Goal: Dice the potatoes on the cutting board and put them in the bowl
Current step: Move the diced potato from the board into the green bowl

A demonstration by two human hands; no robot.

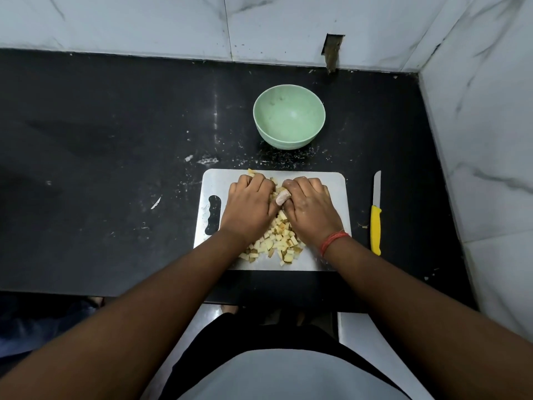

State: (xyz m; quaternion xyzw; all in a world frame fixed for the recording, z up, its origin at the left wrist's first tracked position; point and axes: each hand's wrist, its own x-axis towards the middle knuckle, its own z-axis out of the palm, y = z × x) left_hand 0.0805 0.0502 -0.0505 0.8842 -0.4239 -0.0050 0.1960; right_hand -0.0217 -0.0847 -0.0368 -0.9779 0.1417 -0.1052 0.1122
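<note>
Evidently the cutting is finished: diced potato lies heaped on the steel cutting board, and the yellow-handled knife rests on the black worktop just right of it. The left hand and right hand, fingers curled, cup the pile from both sides. The green bowl beyond the board holds nothing; transfer remains.

Black countertop with white flecks, white marble wall tiles
</note>
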